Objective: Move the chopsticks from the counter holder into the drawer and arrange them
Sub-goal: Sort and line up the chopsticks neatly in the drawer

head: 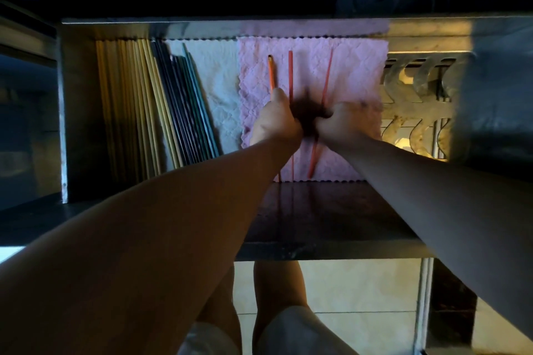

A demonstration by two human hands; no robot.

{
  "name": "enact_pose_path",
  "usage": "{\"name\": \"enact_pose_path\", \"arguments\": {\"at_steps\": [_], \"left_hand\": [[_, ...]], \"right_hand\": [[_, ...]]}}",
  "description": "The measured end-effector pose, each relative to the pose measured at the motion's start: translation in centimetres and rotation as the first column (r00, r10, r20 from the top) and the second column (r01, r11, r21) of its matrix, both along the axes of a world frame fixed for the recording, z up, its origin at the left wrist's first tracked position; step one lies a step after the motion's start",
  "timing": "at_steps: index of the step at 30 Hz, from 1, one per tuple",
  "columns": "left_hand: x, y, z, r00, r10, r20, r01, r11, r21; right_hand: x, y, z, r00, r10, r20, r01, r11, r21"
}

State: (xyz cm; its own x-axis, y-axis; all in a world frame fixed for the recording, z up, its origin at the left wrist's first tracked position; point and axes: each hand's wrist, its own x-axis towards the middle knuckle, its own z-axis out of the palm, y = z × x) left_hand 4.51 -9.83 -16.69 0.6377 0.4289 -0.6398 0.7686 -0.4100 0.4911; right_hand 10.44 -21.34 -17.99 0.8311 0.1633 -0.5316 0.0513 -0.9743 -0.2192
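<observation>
Left hand (275, 119) clamped on orange chopsticks (290, 78) | right hand (344, 121) curled on another, blurred | chopsticks over pink cloth (354, 66) in drawer (317, 251) | yellow and dark chopsticks (155, 104) lined at left

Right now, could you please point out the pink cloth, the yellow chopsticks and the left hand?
pink cloth (354, 66), head view, bare upper right part.
yellow chopsticks (127, 106), head view, mid-length of the row.
left hand (277, 121), head view, back of hand.
</observation>
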Motion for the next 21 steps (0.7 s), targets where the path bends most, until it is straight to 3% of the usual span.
{"name": "enact_pose_path", "arguments": {"at_steps": [4,7,13,21], "left_hand": [[-1.5,1.4,0.4,0.995,-0.002,0.095,0.002,1.000,0.001],[-2.9,3.1,0.9,0.993,0.031,0.113,-0.034,0.999,0.025],[-5.3,6.7,0.8,0.986,0.154,0.069,-0.158,0.986,0.050],[-7.5,11.0,-0.6,0.984,0.177,-0.006,-0.176,0.979,0.106]], "right_hand": [[-0.5,1.4,0.6,0.999,0.053,-0.010,-0.053,0.999,-0.011],[-1.1,3.2,0.4,0.989,-0.029,-0.148,0.046,0.993,0.112],[-3.2,8.1,0.3,0.968,-0.095,-0.234,0.179,0.910,0.373],[-5.8,12.1,-1.0,0.959,0.009,-0.283,0.087,0.943,0.322]]}}
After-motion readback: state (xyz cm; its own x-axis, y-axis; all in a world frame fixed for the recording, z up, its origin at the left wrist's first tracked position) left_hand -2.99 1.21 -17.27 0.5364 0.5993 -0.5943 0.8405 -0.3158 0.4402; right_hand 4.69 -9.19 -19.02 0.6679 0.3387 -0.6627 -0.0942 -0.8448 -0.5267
